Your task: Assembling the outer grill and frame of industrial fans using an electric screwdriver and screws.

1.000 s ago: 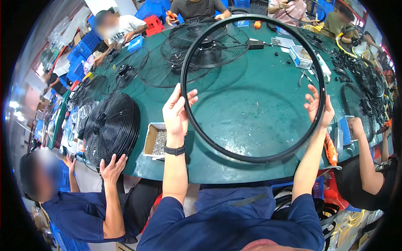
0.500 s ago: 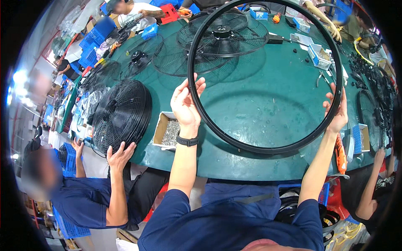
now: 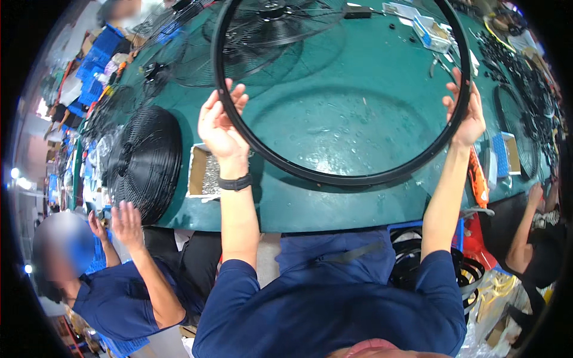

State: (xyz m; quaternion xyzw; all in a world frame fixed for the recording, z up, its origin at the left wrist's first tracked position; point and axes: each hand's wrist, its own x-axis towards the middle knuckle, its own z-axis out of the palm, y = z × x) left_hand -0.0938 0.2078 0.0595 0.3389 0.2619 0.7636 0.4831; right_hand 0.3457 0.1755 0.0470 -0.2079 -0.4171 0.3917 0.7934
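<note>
A large black hoop (image 3: 334,179) is raised above the green table, held between my two hands. My left hand (image 3: 224,122), with a black band on its wrist, supports the hoop's left side, its fingers curled up around the rim. On the opposite side my right hand (image 3: 468,116) grips the rim, fingertips showing inside the ring. The hoop's top runs past the upper edge of the view. Beyond it, wire fan guards with a dark motor (image 3: 271,8) lie on the table, seen partly through the ring.
A stack of black fan guards (image 3: 146,164) stands left, beside a co-worker's raised hand (image 3: 127,224). An open box of small metal parts (image 3: 205,172) sits near my left forearm. Right are an orange-handled tool (image 3: 477,179), pliers (image 3: 441,65) and a blue-and-white box (image 3: 431,34).
The view has shifted, so the hoop and my hands appear farther left and higher. My hold on the hoop looks the same. The co-worker's hand has come off the stack of fan guards.
</note>
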